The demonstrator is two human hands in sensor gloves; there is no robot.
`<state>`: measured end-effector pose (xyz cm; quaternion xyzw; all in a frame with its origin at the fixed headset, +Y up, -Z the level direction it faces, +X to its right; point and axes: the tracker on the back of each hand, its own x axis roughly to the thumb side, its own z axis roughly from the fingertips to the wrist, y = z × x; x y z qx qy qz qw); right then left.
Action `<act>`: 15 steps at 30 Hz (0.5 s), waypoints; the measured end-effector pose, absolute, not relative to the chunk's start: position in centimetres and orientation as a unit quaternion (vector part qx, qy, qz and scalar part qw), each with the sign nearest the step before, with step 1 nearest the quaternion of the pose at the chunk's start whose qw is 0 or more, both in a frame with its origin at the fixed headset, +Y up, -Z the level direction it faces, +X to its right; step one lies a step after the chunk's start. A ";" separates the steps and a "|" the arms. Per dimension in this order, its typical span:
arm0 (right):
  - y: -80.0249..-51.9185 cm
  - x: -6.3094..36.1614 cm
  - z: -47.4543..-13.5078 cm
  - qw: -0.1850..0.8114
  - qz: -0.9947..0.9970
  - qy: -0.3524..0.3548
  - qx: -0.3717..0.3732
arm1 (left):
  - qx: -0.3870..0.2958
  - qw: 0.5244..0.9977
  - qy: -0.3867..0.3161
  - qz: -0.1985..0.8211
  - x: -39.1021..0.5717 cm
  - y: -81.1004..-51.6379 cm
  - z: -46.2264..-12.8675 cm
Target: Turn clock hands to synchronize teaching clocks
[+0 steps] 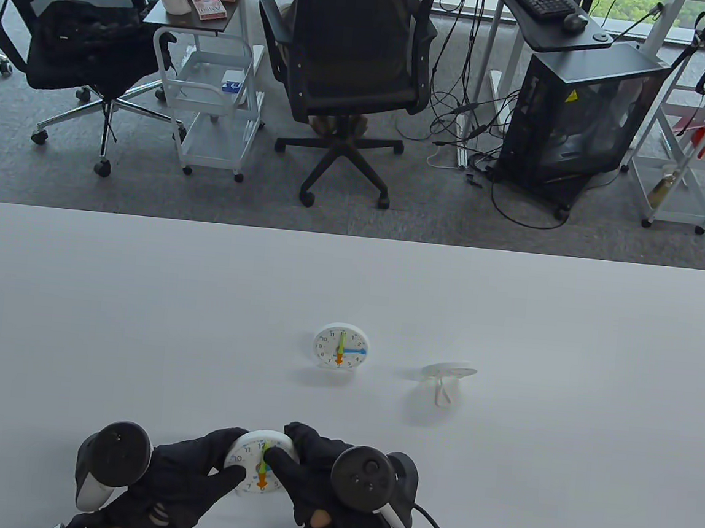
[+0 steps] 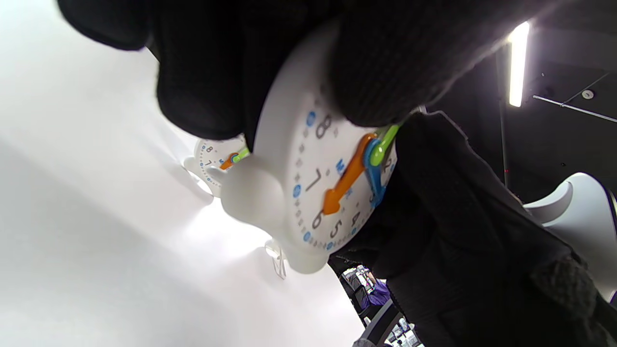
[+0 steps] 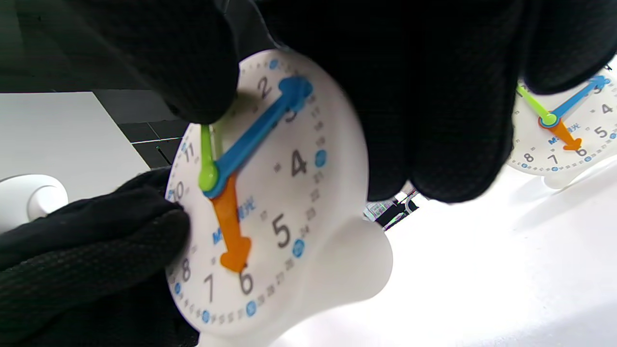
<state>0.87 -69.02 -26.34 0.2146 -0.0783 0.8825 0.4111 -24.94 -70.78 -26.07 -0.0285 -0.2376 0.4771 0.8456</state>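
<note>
Right fingertip (image 3: 193, 91) presses on the green hand (image 3: 206, 154) near the twelve, the other right fingers curled round the near clock's (image 1: 260, 468) far rim. The left hand (image 1: 186, 474) grips its other edge, thumb on the face. Orange hand (image 3: 231, 231) at six, blue (image 3: 260, 130) near three. Beyond, mid-table (image 1: 138, 319), a second clock (image 1: 340, 347) stands upright; a third (image 1: 449, 371) lies just to its right.

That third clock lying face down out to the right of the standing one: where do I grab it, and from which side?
Grip the face-down clock across its round rim, coming from above. Its disc lies flat on the table with the white loop stand sticking out toward you, so the rim edges are exposed. The loop looks thin, probably a poorer hold.
</note>
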 end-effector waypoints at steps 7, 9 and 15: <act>-69.0 0.8 -26.3 0.408 0.884 -0.075 0.214 | -0.033 0.849 -0.246 0.466 -24.8 -70.8 -26.0; -69.0 0.8 -26.3 0.406 0.885 -0.074 0.214 | -0.033 0.850 -0.245 0.464 -24.8 -70.8 -26.1; -68.0 2.1 -26.4 0.431 0.871 -0.091 0.218 | -0.044 0.835 -0.206 0.509 -25.9 -71.4 -26.8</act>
